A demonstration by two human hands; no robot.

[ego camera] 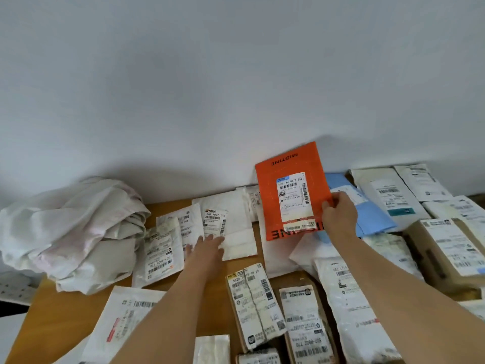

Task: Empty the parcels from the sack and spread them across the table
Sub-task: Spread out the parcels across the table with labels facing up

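**Orange mailer lifted; spreading in progress**

Nearest the camera, two bare forearms are reaching forward over labelled parcels lying on the table (210, 292). The crumpled white sack (76, 232) is lying slack, well to the outside of the left hand (207, 248).

Risk: the right hand (339, 214) is pinching only one edge of the orange mailer (291, 190), which is hanging tilted above other parcels; a thin pinch could let it slip and land overlapping them. The left hand, fingers straight and together, is pressing flat on a white padded envelope (228, 227); pushing it could drag the neighbouring packets just beside it into a stack.
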